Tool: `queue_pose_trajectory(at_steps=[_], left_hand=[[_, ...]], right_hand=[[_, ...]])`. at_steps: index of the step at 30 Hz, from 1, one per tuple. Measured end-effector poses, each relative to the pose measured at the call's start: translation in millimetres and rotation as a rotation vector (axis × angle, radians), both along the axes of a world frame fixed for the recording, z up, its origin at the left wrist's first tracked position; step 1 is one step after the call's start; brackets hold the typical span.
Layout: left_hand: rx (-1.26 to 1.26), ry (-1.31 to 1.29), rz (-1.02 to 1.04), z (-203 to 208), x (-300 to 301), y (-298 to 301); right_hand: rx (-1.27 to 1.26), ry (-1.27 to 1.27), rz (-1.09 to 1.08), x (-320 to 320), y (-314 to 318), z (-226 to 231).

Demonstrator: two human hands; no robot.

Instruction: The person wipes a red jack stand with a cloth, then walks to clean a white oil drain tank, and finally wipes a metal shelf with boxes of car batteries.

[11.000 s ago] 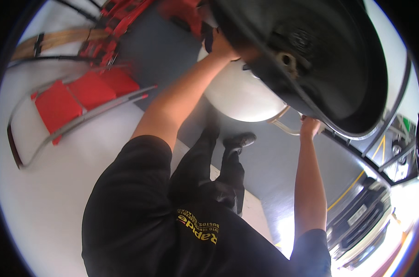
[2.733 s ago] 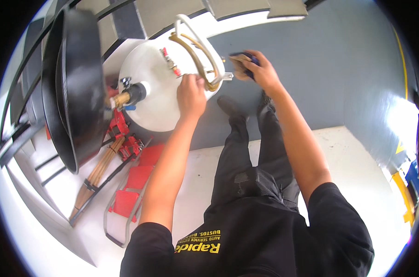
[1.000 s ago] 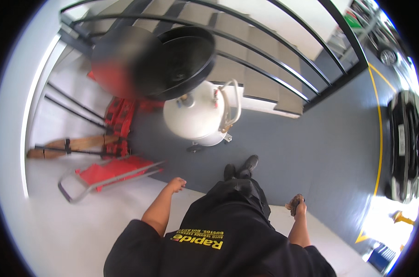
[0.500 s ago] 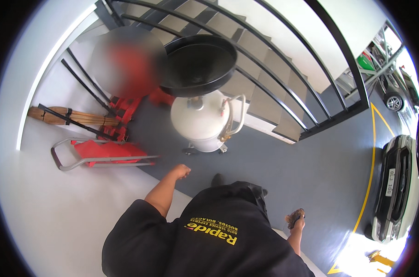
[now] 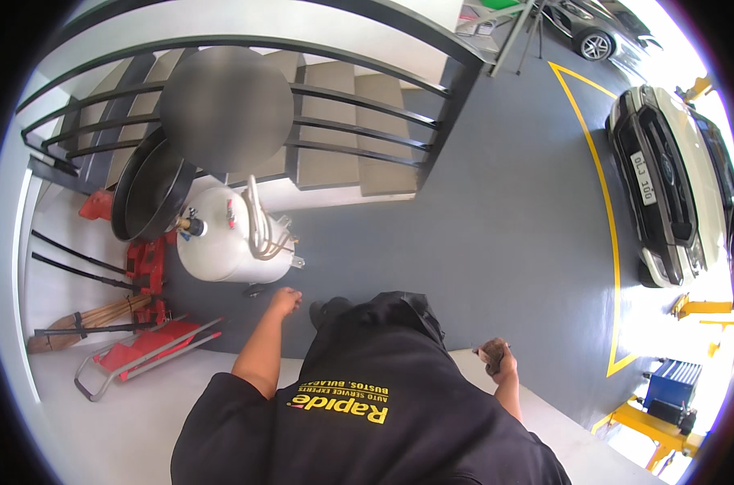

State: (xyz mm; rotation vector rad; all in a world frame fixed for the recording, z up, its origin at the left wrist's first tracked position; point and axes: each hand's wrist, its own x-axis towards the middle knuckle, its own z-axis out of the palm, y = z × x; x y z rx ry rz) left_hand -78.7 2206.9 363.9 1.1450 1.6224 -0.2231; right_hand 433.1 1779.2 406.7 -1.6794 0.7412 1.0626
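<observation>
Both forearms (image 5: 259, 352) pointing forward; left hand (image 5: 286, 301) loosely fisted; right hand (image 5: 506, 366) clutching brownish item (image 5: 491, 354)

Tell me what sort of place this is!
Probably a car repair garage: there's a pale parked car by yellow floor lines, a big white tank, and what look like red floor jacks.

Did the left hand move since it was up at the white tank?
Yes. Judged against the white tank, the left hand has come away from the tank's top, back toward the black shirt, and now hangs apart from the tank.
</observation>
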Motion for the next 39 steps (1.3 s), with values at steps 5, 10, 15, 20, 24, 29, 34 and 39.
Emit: queue_pose_trajectory(at_steps=[5, 10, 15, 20, 24, 29, 34, 39], left_hand=[[-0.068, 0.001, -0.184, 7.7, 86.1, 20.2], [-0.103, 0.005, -0.306, 6.6, 139.1, 55.7], [-0.127, 0.062, -0.39, -16.5, 193.1, 95.9], [-0.185, 0.067, -0.419, -44.5, 280.1, 133.8], [-0.189, 0.007, -0.482, -47.5, 402.6, 183.4], [-0.063, -0.186, -0.763, -2.8, 602.7, 273.3], [0.083, -0.367, -0.796, 72.6, 793.2, 311.0], [0.108, -0.389, -0.864, 77.9, 897.8, 304.3]], right_hand=[[0.204, -0.187, 0.145, 76.3, 6.0, 50.1], [0.109, -0.504, 0.074, 121.7, 1.9, 53.1], [-0.768, -0.644, 0.24, 126.3, -35.0, -48.1], [-0.42, -0.326, -0.571, 65.2, -69.1, -113.9], [-0.533, -0.233, -0.663, 71.2, -39.2, -101.7], [-0.172, -0.377, -0.993, 159.9, 26.5, -24.2], [0.181, -0.554, -0.893, 315.3, 72.2, 46.0], [0.526, -0.458, -0.876, 442.3, 63.4, 18.7]])
